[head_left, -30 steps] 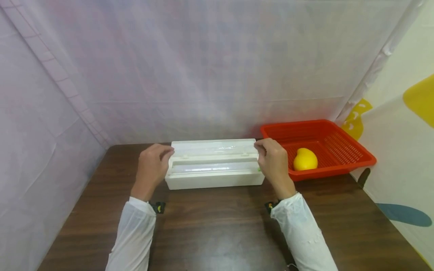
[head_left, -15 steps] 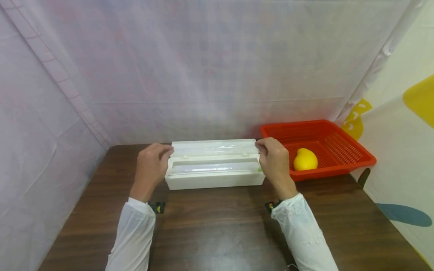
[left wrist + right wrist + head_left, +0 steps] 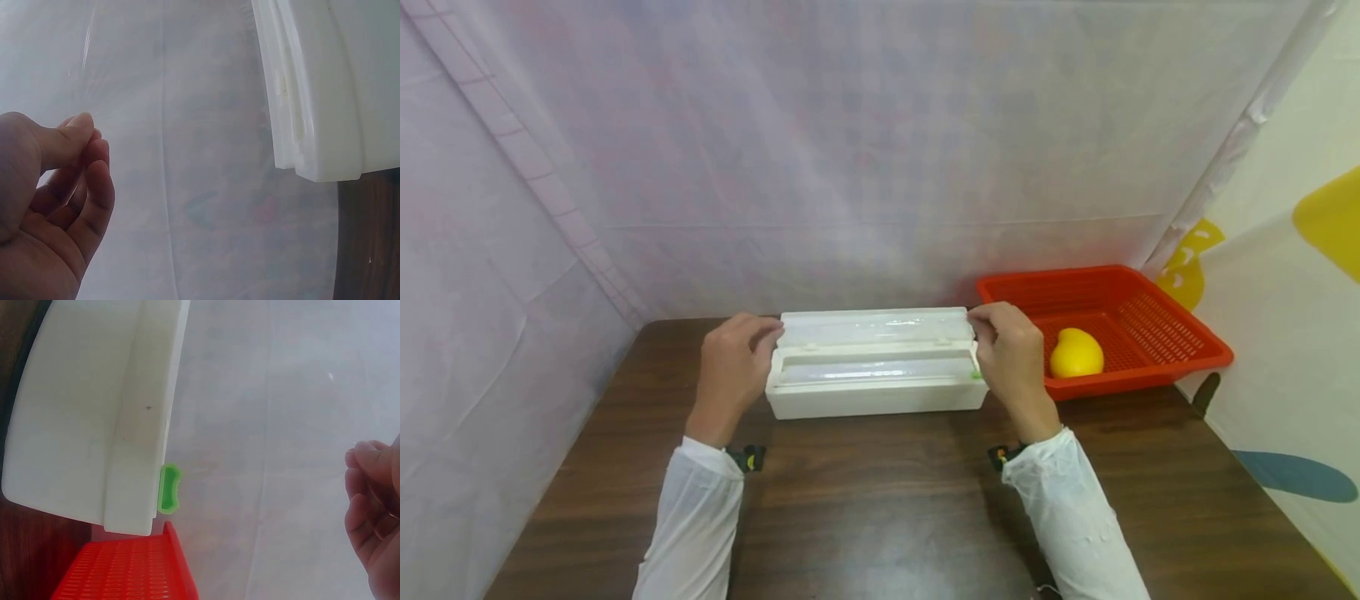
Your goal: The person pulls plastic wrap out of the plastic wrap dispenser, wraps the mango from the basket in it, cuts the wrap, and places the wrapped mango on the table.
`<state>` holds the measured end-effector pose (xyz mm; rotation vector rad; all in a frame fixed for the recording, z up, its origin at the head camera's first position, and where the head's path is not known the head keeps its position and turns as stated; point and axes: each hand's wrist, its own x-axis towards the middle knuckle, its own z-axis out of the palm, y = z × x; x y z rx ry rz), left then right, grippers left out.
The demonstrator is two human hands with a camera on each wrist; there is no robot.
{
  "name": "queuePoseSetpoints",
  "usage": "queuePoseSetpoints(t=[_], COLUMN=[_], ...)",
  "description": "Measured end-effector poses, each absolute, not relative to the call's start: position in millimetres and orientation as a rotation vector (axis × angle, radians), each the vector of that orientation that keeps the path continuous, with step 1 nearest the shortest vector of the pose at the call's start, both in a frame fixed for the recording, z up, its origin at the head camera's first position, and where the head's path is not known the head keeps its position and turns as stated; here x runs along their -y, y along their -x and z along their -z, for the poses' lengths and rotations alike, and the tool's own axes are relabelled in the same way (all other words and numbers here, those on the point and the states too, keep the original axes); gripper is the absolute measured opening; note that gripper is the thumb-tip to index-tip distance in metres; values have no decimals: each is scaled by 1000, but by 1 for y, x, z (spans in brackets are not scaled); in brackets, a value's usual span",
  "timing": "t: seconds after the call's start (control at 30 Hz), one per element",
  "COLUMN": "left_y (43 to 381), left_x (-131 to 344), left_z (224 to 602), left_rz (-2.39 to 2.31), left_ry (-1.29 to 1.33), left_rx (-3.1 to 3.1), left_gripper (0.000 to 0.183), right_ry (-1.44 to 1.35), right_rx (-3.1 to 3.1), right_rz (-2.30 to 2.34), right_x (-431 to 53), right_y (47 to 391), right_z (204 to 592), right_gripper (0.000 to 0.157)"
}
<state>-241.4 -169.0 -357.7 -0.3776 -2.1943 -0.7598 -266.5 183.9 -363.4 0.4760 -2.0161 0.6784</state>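
Note:
A white cling film dispenser (image 3: 880,402) lies lengthwise on the table, its lid tipped back. Inside shows a shiny film roll (image 3: 872,371). My left hand (image 3: 730,371) pinches the left corner of a clear sheet of cling film (image 3: 895,323) between thumb and fingertips. At the other corner, my right hand (image 3: 1013,358) pinches the sheet likewise. The sheet stretches between both hands above the box. In the left wrist view, faint shiny creases run from the left fingertips (image 3: 81,122). A green slider (image 3: 169,489) sits at the box's right end in the right wrist view.
Right of the box stands a red plastic basket (image 3: 1142,375) holding a yellow mango (image 3: 1077,353). A white curtain (image 3: 880,167) hangs behind the brown wooden table (image 3: 880,500). More sheeting encloses both sides.
Both hands have shifted slightly apart, the left one leftward and the right one rightward, still pinching the film. Box, basket and mango stay put.

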Motion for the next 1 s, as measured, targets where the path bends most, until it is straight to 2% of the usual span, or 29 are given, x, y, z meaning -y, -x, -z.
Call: queuePoseSetpoints(t=[1.0], left_y=[230], left_x=[169], left_z=[347], left_rz=[779], left_ry=[372], left_rx=[2161], left_gripper=[10], right_ry=[-479], right_rx=[1961], right_rz=[-706], right_x=[-183], right_y=[258], right_z=[354], right_gripper=[7])
